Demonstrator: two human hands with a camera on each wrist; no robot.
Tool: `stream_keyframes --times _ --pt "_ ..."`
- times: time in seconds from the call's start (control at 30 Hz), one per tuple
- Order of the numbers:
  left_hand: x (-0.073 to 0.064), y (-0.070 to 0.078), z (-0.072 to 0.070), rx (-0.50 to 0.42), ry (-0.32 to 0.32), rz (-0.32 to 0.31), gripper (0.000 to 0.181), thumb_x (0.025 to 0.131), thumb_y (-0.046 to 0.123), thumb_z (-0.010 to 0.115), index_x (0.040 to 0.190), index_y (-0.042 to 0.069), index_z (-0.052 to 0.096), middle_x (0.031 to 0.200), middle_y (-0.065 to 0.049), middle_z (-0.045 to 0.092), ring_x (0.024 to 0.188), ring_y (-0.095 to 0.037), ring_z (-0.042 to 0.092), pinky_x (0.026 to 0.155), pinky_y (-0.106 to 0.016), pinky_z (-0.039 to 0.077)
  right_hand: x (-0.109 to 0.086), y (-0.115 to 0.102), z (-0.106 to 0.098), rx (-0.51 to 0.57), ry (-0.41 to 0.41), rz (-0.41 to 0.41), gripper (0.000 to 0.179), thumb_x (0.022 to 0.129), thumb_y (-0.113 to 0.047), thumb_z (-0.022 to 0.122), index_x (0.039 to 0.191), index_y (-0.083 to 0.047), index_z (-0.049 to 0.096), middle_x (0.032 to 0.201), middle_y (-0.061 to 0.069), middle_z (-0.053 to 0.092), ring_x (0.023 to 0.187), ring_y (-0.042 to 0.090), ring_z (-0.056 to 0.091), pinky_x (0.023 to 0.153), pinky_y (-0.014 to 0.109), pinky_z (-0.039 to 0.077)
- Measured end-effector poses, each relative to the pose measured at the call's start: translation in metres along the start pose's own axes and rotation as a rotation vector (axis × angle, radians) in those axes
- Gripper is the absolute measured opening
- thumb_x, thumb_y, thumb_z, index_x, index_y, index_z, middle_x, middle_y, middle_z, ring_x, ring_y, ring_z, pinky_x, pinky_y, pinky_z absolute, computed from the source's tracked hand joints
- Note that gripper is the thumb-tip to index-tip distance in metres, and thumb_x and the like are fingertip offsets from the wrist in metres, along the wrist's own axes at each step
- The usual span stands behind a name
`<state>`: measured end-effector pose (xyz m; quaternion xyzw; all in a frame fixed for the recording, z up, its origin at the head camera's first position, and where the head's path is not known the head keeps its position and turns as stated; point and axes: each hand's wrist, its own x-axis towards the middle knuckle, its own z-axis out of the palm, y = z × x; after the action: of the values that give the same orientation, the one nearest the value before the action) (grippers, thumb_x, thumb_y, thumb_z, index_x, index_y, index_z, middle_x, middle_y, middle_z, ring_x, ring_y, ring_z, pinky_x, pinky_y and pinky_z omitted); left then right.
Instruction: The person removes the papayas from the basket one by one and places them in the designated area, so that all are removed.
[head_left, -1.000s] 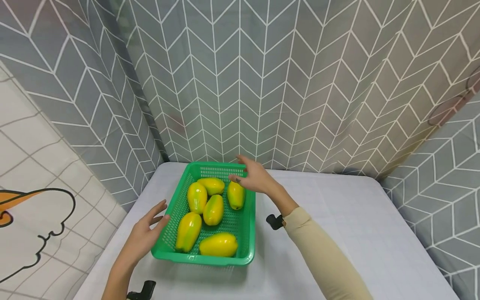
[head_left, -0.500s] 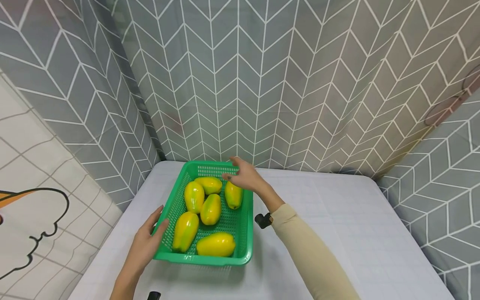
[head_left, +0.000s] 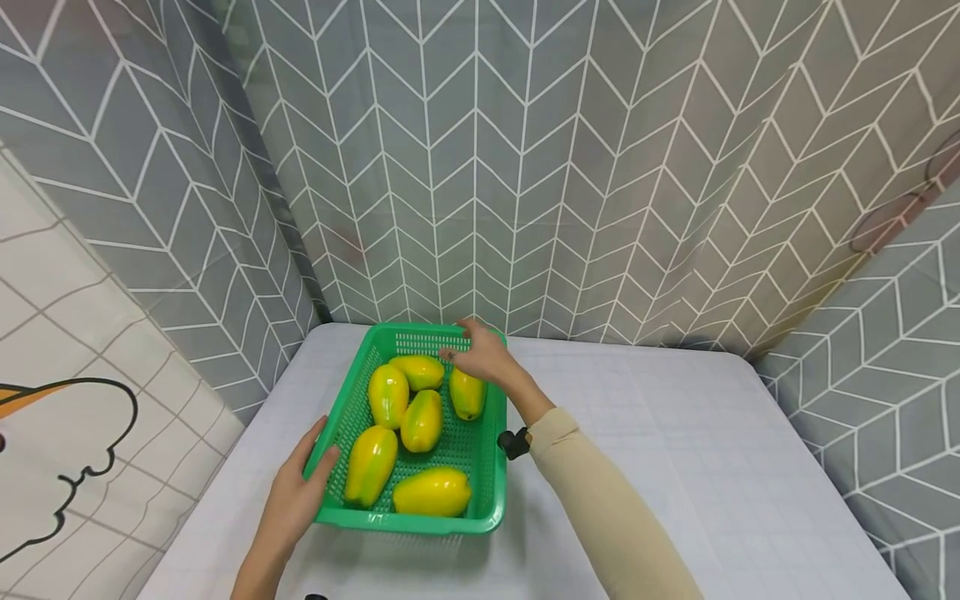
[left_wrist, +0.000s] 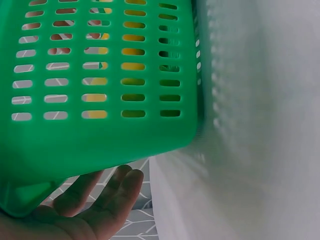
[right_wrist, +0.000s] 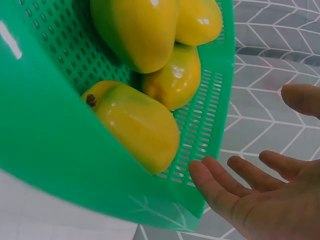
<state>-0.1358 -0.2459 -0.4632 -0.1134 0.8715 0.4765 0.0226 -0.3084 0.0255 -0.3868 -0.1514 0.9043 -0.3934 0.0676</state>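
A green plastic basket (head_left: 408,522) with slotted walls stands on the white-covered table, holding several glossy yellow-green fruits that look like papayas (head_left: 372,467). My left hand (head_left: 295,492) is at its left side, with the thumb by the rim and the fingers outside the wall. In the left wrist view those fingers (left_wrist: 117,197) are loosely extended near the basket wall; whether they touch it is unclear. My right hand (head_left: 487,357) is over the far right corner, above one papaya (head_left: 467,395). The right wrist view shows its fingers (right_wrist: 215,187) spread, fingertips close to the rim.
The table (head_left: 645,450) extends to the right of the basket. A grey chevron-patterned curtain (head_left: 525,167) hangs close behind the far edge, with more of it on both sides. A white tiled-pattern sheet (head_left: 97,350) is at the left.
My left hand has moved right and in to the basket's left rim. The right hand has shifted slightly left and lower over the far right corner. The papayas keep their places.
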Motion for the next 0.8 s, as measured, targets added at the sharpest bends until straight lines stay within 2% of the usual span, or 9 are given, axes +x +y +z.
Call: stream_keyframes --times 0.33,0.63,0.8 --pt "-0.002 -0.001 0.000 0.000 0.006 -0.005 0.067 0.114 0.040 0.043 0.172 0.019 0.016 0.176 -0.022 0.020 0.161 -0.052 0.022 0.120 -0.076 0.028 0.006 0.004 0.011 0.002 0.005 0.055 0.071 0.102 -0.034 0.067 0.161 -0.004 0.040 0.159 0.022 0.052 0.145 0.042 0.052 0.118 0.057 0.048" --pt "-0.002 -0.004 0.000 -0.003 0.008 -0.004 0.067 0.114 0.041 0.043 0.172 0.019 0.016 0.176 -0.022 0.020 0.160 -0.052 0.024 0.120 -0.076 0.029 0.009 0.002 0.020 0.001 0.051 0.130 0.070 0.101 -0.031 0.067 0.159 -0.001 0.042 0.158 0.023 0.052 0.144 0.041 0.054 0.118 0.055 0.048" --pt "-0.003 -0.003 0.001 -0.005 0.014 0.001 0.066 0.114 0.040 0.043 0.172 0.020 0.016 0.176 -0.022 0.020 0.160 -0.051 0.025 0.119 -0.076 0.030 0.010 0.005 0.026 0.021 0.087 0.143 0.066 0.102 -0.025 0.066 0.159 0.000 0.042 0.159 0.024 0.051 0.146 0.041 0.052 0.119 0.054 0.048"
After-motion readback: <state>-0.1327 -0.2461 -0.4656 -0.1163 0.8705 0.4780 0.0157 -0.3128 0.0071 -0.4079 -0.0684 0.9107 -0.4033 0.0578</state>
